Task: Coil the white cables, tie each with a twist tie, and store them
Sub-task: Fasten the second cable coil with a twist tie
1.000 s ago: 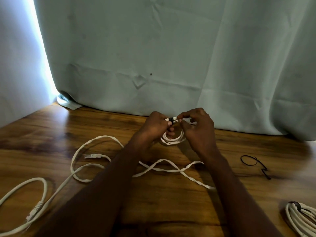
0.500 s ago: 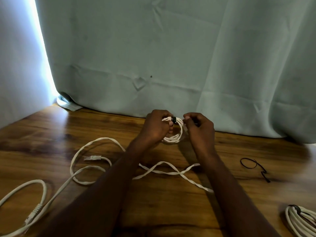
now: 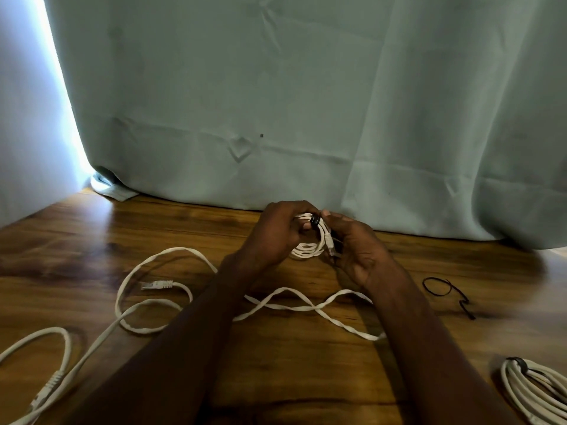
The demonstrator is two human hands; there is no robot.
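A small coil of white cable [image 3: 310, 248] is held above the wooden table [image 3: 276, 363] near the curtain. My left hand [image 3: 276, 231] grips the coil's left side. My right hand [image 3: 359, 250] holds its right side, with the thumb by a black twist tie [image 3: 315, 220] wrapped round the top of the coil. A plug end [image 3: 329, 242] hangs by my right fingers. A loose white cable [image 3: 159, 302] sprawls over the table to the left. At the lower right lies a coiled white cable [image 3: 534, 391] bound with a dark tie.
A spare black twist tie [image 3: 445, 291] lies on the table to the right of my right arm. A pale green curtain [image 3: 306, 102] hangs along the table's far edge. Another white cable loop [image 3: 46, 363] lies at the lower left.
My right hand has moved down and closer along the coil's right side. The coil has tilted, so the plug end now shows by my right fingers. My left hand kept its grip.
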